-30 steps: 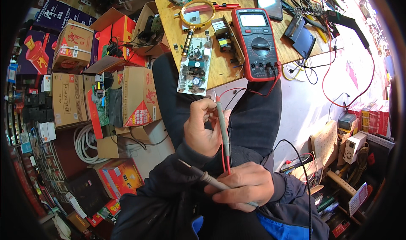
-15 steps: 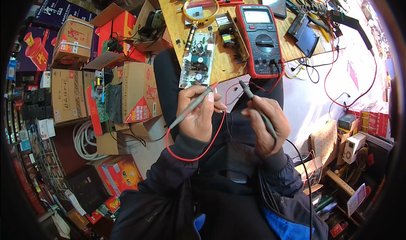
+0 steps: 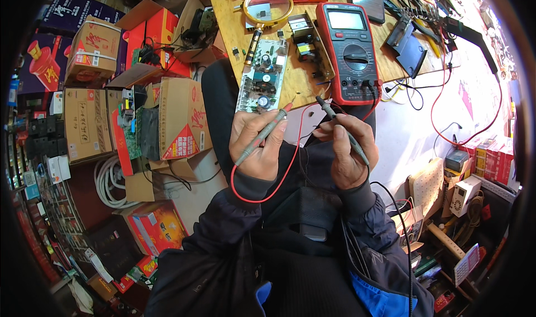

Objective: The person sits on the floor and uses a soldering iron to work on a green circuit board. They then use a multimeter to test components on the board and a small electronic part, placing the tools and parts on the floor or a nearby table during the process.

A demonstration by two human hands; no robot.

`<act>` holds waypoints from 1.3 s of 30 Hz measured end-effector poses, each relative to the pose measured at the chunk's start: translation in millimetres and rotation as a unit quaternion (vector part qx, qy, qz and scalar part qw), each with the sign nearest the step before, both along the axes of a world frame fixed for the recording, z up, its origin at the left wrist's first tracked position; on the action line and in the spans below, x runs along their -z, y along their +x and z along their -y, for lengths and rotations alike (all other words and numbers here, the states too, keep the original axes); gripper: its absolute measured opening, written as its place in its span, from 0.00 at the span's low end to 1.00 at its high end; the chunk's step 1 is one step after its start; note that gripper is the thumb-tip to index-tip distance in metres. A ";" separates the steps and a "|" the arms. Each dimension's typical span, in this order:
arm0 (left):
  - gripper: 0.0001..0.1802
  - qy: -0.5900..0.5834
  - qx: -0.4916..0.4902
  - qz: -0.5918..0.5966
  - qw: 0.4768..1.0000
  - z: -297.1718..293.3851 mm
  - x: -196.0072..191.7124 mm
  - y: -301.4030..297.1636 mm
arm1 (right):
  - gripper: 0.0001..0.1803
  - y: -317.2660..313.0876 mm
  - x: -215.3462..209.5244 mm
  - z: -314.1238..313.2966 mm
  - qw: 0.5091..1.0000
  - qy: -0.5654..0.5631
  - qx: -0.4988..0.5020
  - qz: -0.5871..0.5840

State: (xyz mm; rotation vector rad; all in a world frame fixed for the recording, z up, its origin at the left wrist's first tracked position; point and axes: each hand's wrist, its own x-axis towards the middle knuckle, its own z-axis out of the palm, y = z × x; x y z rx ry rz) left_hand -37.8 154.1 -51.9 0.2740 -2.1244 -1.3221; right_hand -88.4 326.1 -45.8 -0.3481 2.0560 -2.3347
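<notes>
My left hand (image 3: pixel 255 149) grips a grey and red test probe (image 3: pixel 265 131), its tip pointing up and to the right near the table's edge. A grey and black test probe (image 3: pixel 347 131) is held in my right hand (image 3: pixel 352 155), with its tip toward the upper left. The two tips are apart, above the near edge of the wooden table (image 3: pixel 304 88). Just beyond my left hand lies a circuit board (image 3: pixel 261 82) with capacitors. A red and dark grey multimeter (image 3: pixel 350 54) lies beyond my right hand, leads plugged in at its lower end.
A magnifying glass (image 3: pixel 268 7) rests across the board's far end. Between board and multimeter sits a module with a metal heat sink (image 3: pixel 308 46). A soldering iron (image 3: pixel 469 33) and blue stand (image 3: pixel 405 49) are at right. Cardboard boxes (image 3: pixel 181 116) crowd the left; a red lead (image 3: pixel 262 201) loops over my left wrist.
My left hand has shifted slightly right with its probe, and my right hand slightly left and down. The probe tips remain apart. The whole view has shifted a little.
</notes>
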 end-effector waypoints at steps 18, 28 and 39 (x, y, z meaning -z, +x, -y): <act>0.14 0.087 0.003 0.047 0.995 -1.9 -3.4 -3.4 | 0.16 -2.2 0.1 -3.6 0.999 0.024 -0.042 0.009; 0.14 0.099 0.010 0.048 0.994 -2.5 -5.4 -3.3 | 0.15 -1.0 3.7 -2.2 0.998 -0.008 -0.033 0.047; 0.14 0.103 0.011 0.041 0.994 -1.9 -1.5 -3.2 | 0.15 -0.3 6.0 -0.8 0.998 -0.006 -0.037 0.055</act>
